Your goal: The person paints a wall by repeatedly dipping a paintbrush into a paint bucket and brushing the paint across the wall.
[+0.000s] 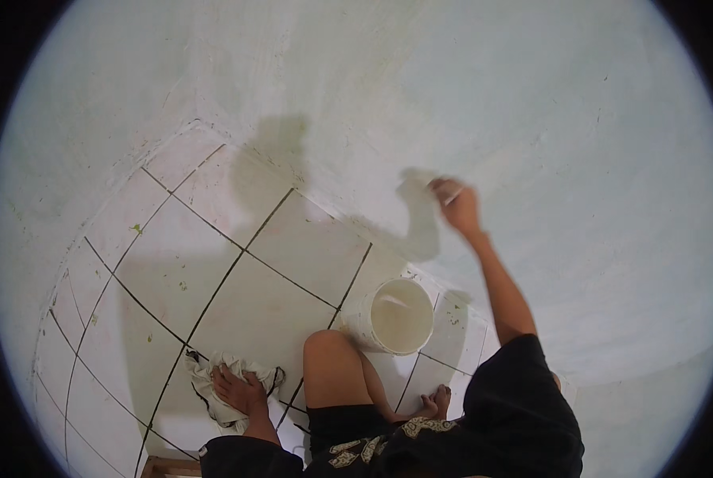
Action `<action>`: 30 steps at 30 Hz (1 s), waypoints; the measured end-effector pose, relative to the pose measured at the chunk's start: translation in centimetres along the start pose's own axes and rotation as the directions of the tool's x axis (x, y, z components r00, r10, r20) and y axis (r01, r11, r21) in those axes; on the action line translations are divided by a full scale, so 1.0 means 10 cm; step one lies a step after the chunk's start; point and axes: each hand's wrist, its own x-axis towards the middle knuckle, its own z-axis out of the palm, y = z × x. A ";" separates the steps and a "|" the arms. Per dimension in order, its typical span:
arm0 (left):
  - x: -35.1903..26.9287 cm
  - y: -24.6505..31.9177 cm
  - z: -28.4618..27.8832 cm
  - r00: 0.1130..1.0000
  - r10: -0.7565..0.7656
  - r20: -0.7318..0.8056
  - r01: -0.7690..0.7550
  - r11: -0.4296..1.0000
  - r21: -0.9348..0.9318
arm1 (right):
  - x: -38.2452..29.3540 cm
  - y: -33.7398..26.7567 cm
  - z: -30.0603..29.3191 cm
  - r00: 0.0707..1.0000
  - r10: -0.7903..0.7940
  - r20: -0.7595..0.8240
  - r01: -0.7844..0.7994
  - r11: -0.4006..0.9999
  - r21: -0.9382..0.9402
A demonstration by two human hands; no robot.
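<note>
My right hand (459, 206) is raised against the pale painted wall (571, 197). Its fingers are curled around a small whitish object (453, 196), too blurred to name. My left hand (237, 388) rests palm down on a crumpled white cloth (228, 415) with dark edging, on the tiled floor. Its fingers look spread over the fabric; whether they grip it is hidden. Between my arms, close to the wall's foot, stands a white plastic bucket (362, 322). Cloudy, pale liquid (401, 316) appears to be inside.
White floor tiles (284, 269) with dark joints meet two walls at a corner (196, 122). Small green and yellowish flecks (135, 228) dot the tiles. My bent knee (332, 358) is beside the bucket, and a bare foot (437, 403) lies behind it. A wooden edge (168, 466) shows at lower left.
</note>
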 end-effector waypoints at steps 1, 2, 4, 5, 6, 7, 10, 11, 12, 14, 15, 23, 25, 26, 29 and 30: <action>0.00 -0.07 0.01 1.000 -0.015 0.007 0.015 1.000 0.005 | 0.23 -0.20 -0.31 0.995 0.088 -0.040 -0.085 0.993 0.082; 0.00 -0.08 0.01 1.000 -0.023 0.015 0.023 1.000 -0.003 | 0.39 -0.19 -0.63 0.993 0.119 -0.025 -0.116 0.988 0.102; 0.01 -0.12 0.00 1.000 -0.018 0.016 0.018 1.000 0.016 | 0.50 -0.45 -0.98 0.991 0.058 -0.120 -0.043 0.991 0.128; 0.00 -0.11 -0.01 1.000 -0.013 0.009 0.013 1.000 0.029 | 0.46 -0.61 -1.03 0.992 0.061 -0.114 -0.046 0.991 0.127; 0.00 -0.10 -0.02 1.000 -0.016 0.011 0.016 0.999 0.036 | 0.41 -0.73 -1.03 0.959 -0.038 -0.282 0.025 0.998 -0.050; 0.01 -0.07 -0.02 0.999 -0.024 0.025 0.023 0.999 0.047 | 0.34 -0.78 -1.06 0.892 -0.163 -0.423 0.061 0.968 -0.244; 0.01 -0.04 -0.02 1.000 -0.016 0.026 0.015 0.999 0.048 | 0.04 -0.52 -0.68 0.910 -0.228 -0.346 0.039 0.879 -0.476; 0.01 -0.02 -0.01 1.000 -0.002 0.015 0.001 0.999 0.034 | -0.08 -0.38 -0.47 0.930 -0.206 -0.305 0.036 0.875 -0.482; 0.01 -0.05 -0.01 1.000 0.002 0.016 -0.003 0.999 0.039 | -0.20 -0.32 -0.28 0.940 -0.216 -0.265 0.066 0.876 -0.478; 0.00 -0.03 0.06 1.000 0.001 0.013 -0.001 0.999 0.033 | -0.36 -0.29 -0.03 0.970 -0.185 -0.154 0.104 0.898 -0.427; -0.03 -0.05 0.04 1.000 0.006 0.020 -0.007 0.999 0.031 | -0.46 -0.33 0.05 0.987 -0.140 -0.076 0.102 0.923 -0.371; -0.01 -0.07 0.03 0.999 0.017 -0.040 -0.017 1.000 0.007 | -0.43 -0.20 0.06 0.987 0.125 0.098 -0.128 0.991 0.032; 0.00 -0.07 0.02 1.000 0.009 -0.012 -0.008 1.000 0.012 | -0.27 -0.33 -0.29 0.998 0.000 -0.057 -0.006 0.993 -0.115; 0.01 -0.09 0.01 1.000 -0.003 0.003 0.003 1.000 0.023 | -0.21 -0.45 -0.42 0.989 -0.016 -0.147 -0.008 0.987 -0.160; 0.01 -0.08 0.01 1.000 -0.023 0.010 0.022 0.999 0.048 | -0.09 -0.58 -0.65 0.940 -0.076 -0.332 -0.004 0.972 -0.235; 0.01 -0.07 0.01 1.000 -0.017 0.015 0.016 0.999 0.047 | -0.03 -0.60 -0.69 0.909 -0.152 -0.388 0.017 0.943 -0.332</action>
